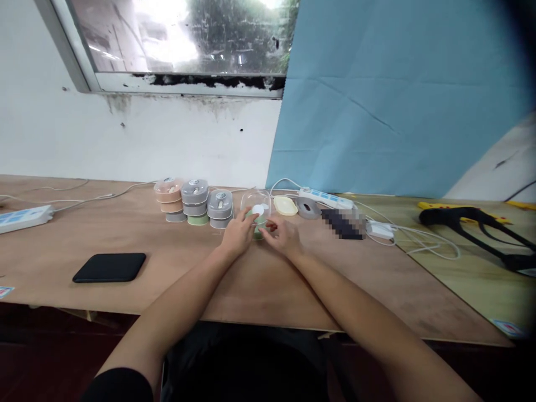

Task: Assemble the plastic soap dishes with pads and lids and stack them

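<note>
A small green plastic box stands at the back middle of the table, its clear lid tilted up at the rear. A white round piece shows at its top. My left hand grips the box from the left, fingertips over the rim. From the right, my right hand has thumb and bent fingers at the box's side. Fingers partly hide the box. Just right of it lie a cream oval lid and a grey oval piece with a slot.
Left of my hands stand stacked boxes: a pink stack, a grey-and-green stack and a grey stack. A black phone lies front left. Power strips, cables, a pixelated dark item and a black strap are around.
</note>
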The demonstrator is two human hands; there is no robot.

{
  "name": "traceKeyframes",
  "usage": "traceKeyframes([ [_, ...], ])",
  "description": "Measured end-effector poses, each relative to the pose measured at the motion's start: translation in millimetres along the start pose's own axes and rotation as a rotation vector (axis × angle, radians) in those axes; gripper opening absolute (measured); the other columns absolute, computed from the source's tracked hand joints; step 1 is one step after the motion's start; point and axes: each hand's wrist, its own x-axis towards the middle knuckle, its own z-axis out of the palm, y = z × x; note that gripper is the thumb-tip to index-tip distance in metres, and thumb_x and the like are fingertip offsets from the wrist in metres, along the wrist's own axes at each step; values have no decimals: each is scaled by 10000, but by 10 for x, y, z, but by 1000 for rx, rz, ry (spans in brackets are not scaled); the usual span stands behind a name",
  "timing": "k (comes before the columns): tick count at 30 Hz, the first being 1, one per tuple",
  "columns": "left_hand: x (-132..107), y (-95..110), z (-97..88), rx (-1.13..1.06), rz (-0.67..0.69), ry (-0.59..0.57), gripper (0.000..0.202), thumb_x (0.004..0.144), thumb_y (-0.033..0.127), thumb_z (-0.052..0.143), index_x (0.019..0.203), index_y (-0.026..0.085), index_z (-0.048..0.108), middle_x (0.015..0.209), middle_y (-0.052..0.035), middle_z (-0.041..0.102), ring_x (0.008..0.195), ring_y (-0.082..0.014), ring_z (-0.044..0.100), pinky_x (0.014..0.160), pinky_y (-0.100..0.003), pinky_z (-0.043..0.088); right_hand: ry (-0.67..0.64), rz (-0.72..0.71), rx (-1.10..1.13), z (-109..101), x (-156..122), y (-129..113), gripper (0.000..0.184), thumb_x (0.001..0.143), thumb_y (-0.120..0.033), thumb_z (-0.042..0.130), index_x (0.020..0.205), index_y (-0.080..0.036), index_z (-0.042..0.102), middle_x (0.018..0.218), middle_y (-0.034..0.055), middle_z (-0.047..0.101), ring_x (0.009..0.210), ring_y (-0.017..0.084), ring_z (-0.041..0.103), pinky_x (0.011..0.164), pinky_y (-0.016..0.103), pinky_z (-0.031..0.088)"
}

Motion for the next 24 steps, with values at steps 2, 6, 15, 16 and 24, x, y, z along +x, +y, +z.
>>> traceKeyframes([
  [2, 1, -3, 0, 15, 3, -9, 373, 891, 193, 454, 1251, 216, 547, 1445, -113, 392, 1080, -245, 594, 894, -365, 490, -111, -47, -41, -3, -2, 19, 232, 887, -357, 550, 1052, -204, 604, 764, 42, 676, 643, 159, 612, 641, 276, 484],
  [6, -24, 79, 2, -64, 3, 74, 387, 903, 221, 459, 1287, 233, 505, 1509, -127, 242, 1021, -208, 608, 892, -355, 489, -185, 4, -131, 25, 29, 135, 200, 932, -341, 465, 940, -205, 611, 793, 59, 645, 741, 182, 602, 680, 280, 449],
  [15, -78, 114, 45, -171, -95, 44, 540, 843, 316, 569, 1346, 208, 407, 1487, -165, 201, 1013, -219, 597, 908, -390, 488, -113, 376, -93, 303, 14, 1000, 257, 903, -351, 420, 1027, -162, 542, 908, 103, 600, 830, 225, 553, 785, 355, 445],
  [16, -78, 103, 48, -168, -108, 41, 530, 843, 322, 569, 1337, 206, 416, 1485, -164, 203, 1050, -232, 583, 915, -393, 485, -123, 389, -102, 333, 8, 1068, 263, 898, -355, 428, 1033, -160, 542, 895, 101, 600, 837, 230, 551, 791, 360, 443],
  [24, -76, 94, 84, -96, -169, -80, 513, 837, 385, 566, 1305, 224, 431, 1464, -144, 237, 1044, -260, 603, 907, -429, 492, -321, 335, -183, 433, 13, 1169, 314, 895, -284, 427, 1143, -188, 593, 1035, 119, 600, 969, 258, 541, 823, 367, 451],
])
